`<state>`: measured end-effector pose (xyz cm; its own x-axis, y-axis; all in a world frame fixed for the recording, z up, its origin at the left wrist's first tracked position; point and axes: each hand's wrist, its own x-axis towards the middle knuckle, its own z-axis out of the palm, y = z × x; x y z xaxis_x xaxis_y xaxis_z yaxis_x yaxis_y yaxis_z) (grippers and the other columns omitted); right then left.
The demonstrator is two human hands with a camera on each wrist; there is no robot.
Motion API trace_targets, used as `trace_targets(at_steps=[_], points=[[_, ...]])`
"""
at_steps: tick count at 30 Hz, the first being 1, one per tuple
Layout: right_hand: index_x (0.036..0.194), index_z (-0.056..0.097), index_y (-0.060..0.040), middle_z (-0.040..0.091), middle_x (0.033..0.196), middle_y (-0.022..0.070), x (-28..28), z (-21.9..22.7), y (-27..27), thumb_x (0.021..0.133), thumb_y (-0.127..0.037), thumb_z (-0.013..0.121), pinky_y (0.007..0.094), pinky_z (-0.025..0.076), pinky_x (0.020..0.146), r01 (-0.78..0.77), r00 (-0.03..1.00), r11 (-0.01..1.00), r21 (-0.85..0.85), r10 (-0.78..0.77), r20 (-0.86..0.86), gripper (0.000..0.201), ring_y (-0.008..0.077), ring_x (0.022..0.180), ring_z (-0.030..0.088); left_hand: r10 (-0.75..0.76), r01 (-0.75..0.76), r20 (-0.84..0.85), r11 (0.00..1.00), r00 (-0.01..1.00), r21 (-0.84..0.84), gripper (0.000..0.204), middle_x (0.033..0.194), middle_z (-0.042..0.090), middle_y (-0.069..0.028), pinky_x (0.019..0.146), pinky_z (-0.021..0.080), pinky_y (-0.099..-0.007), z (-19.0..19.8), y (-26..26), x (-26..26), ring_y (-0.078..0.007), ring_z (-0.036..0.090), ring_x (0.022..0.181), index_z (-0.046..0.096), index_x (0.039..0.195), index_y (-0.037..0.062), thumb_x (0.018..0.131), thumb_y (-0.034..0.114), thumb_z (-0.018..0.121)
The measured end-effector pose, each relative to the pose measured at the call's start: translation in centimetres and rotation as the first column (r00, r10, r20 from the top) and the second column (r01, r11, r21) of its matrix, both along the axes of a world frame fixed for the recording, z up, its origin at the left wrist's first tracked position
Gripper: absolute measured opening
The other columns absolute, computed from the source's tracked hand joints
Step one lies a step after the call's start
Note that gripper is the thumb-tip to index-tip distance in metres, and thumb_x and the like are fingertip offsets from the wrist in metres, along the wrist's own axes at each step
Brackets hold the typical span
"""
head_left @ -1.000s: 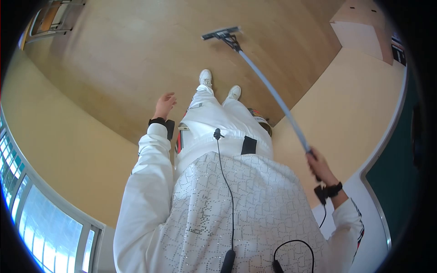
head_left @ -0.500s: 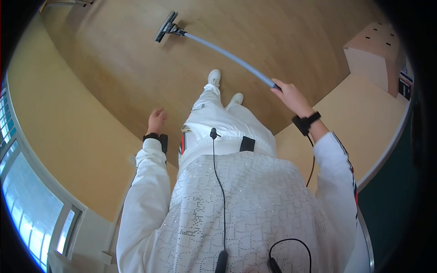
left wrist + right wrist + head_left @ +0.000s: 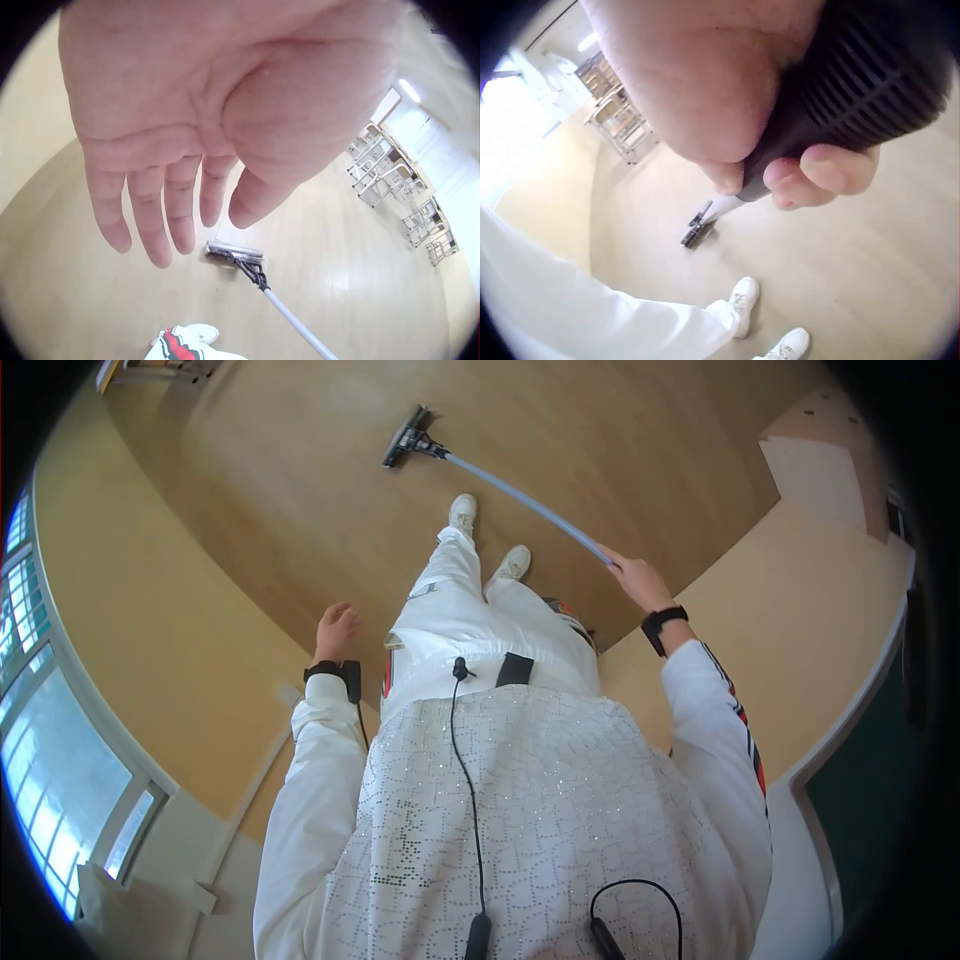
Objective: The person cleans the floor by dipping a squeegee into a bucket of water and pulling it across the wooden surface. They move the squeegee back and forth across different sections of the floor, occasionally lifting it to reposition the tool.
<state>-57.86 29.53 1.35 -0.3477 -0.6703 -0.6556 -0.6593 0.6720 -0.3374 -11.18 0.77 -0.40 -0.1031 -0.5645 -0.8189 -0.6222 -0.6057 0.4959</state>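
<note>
Right hand (image 3: 642, 584) grasps the mop handle (image 3: 855, 90) alone, left hand (image 3: 225, 90) relaxed and empty; a slackened grip could let the mop head (image 3: 408, 438) veer into a shoe (image 3: 463, 512).

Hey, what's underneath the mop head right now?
Brown floor shows around the mop head. The patch directly beneath is covered, so I can't tell whether any dirt or debris is there.

In the head view, the right hand (image 3: 642, 584) hid most of the black grip (image 3: 855, 86). The left wrist view's edges cut off the mop pole (image 3: 296, 318) and the left hand (image 3: 217, 112). Furniture (image 3: 180, 368) at the floor's (image 3: 600, 440) far left was cut off.
</note>
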Motion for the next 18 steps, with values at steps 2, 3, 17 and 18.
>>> trace_targets(at_steps=[2,3,17,18], points=[[0.123,0.046,-0.0296,0.060,0.090,0.0182,-0.9,1.0,6.1,0.087,-0.025,0.046,0.0430,0.045,0.069,0.106,0.993,0.993,0.053,-0.109,0.046,0.036,0.0351,0.081,0.057,-0.021,0.021,0.023,0.999,1.000,0.025,0.032,0.088,0.058,-0.0040,0.059,0.045,-0.0234,0.0,0.8,-0.4,-0.0133,0.057,0.073,0.048,0.113,0.0046,0.084,0.016,0.054],[0.123,0.046,-0.0286,0.060,0.091,0.0180,-2.0,-0.5,8.8,0.087,-0.024,0.047,0.0421,0.046,0.070,0.151,0.987,0.988,0.024,-0.153,0.058,0.037,0.0348,0.081,0.058,-0.041,0.041,0.020,0.999,0.999,0.013,0.032,0.088,0.058,-0.0040,0.059,0.045,-0.0234,-1.4,0.1,-1.0,-0.0133,0.057,0.073,0.048,0.113,0.0046,0.084,0.016,0.054],[0.126,0.045,-0.0188,0.060,0.091,0.0221,8.0,18.3,33.0,0.085,-0.016,0.052,0.0358,0.046,0.070,0.620,0.765,0.673,0.405,-0.632,-0.121,0.042,0.0321,0.080,0.060,-0.250,0.251,-0.068,0.968,0.966,0.006,0.032,0.094,0.059,-0.0031,0.065,0.043,-0.0247,-3.0,-3.8,-12.6,-0.0123,0.057,0.081,0.052,0.113,0.0080,0.083,0.020,0.053],[0.126,0.045,-0.0187,0.060,0.092,0.0215,8.9,20.1,31.9,0.084,-0.016,0.053,0.0356,0.046,0.071,0.667,0.702,0.571,0.479,-0.697,-0.147,0.043,0.0324,0.081,0.060,-0.269,0.269,-0.106,0.963,0.957,-0.017,0.032,0.095,0.059,-0.0032,0.066,0.043,-0.0248,-2.8,-3.7,-12.9,-0.0123,0.057,0.082,0.052,0.113,0.0087,0.083,0.020,0.053]])
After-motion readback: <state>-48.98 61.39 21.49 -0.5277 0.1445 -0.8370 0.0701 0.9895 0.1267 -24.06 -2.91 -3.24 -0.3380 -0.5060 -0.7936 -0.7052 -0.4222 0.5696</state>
